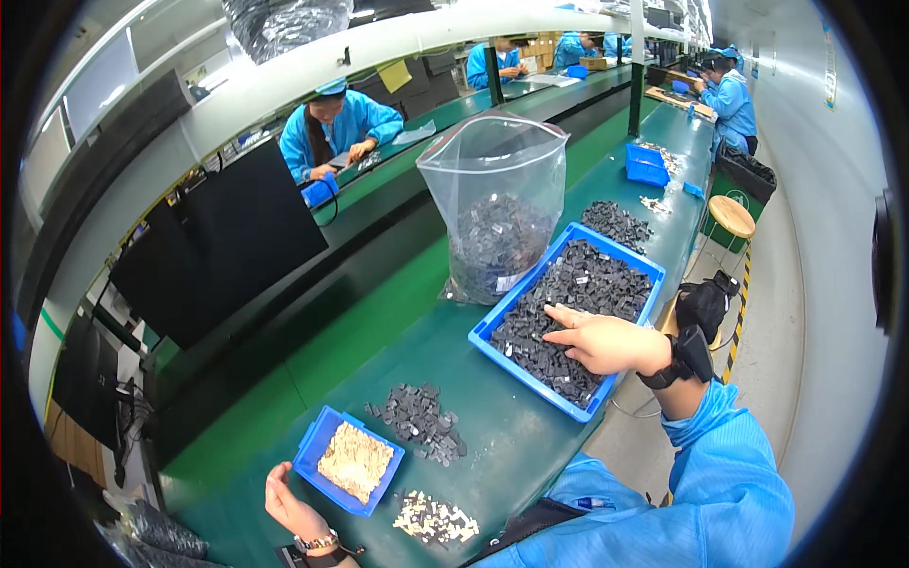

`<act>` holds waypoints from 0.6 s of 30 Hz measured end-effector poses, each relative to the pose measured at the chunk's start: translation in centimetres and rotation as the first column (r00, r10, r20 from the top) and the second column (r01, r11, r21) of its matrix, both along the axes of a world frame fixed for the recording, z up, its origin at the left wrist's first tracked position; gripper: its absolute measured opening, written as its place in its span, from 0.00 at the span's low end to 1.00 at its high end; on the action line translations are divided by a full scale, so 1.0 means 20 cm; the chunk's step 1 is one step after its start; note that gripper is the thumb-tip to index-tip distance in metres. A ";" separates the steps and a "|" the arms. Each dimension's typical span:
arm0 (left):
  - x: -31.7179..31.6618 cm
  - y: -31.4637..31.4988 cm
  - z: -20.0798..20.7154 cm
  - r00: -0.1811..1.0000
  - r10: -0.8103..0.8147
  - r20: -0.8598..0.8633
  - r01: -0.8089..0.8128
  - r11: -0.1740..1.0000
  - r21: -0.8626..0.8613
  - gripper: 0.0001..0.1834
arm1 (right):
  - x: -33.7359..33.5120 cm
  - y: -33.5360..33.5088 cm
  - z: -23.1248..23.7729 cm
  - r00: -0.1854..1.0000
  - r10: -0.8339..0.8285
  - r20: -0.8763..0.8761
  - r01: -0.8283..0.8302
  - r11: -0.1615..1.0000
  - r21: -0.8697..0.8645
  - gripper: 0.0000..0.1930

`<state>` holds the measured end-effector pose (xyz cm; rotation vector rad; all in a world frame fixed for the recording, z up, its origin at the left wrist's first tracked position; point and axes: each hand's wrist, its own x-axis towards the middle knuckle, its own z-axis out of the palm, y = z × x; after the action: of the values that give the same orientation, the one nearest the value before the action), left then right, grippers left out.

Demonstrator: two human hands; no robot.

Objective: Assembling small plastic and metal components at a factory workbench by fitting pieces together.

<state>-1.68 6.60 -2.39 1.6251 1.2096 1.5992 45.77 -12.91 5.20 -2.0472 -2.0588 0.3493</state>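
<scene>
Right hand (pixel 606 343), fingers apart, upon the black pieces (pixel 604 276) within the large blue tray (pixel 530 378); left hand (pixel 292 506), fingers curled beside the small box (pixel 311 443) — whether it grips cannot be told. A light, level touch probably serves best, keeping pieces from spilling

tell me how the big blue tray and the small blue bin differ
Size: the big tray is much larger than the small bin.
Contents: the big tray holds black pieces, the small bin beige pieces.
Hands: the right hand is over the big tray, while the left hand is beside the small bin.
Both are blue, open-topped and on the green table.
</scene>
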 end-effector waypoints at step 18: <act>0.13 -0.08 0.01 0.983 -0.088 0.164 0.081 0.996 0.046 0.14 | -0.25 0.09 -0.07 0.948 -0.257 0.189 0.249 0.966 0.064 0.26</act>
<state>0.83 4.92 -2.17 1.5130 1.0170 1.6771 40.85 -11.03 3.72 -2.3690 -1.8513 0.0641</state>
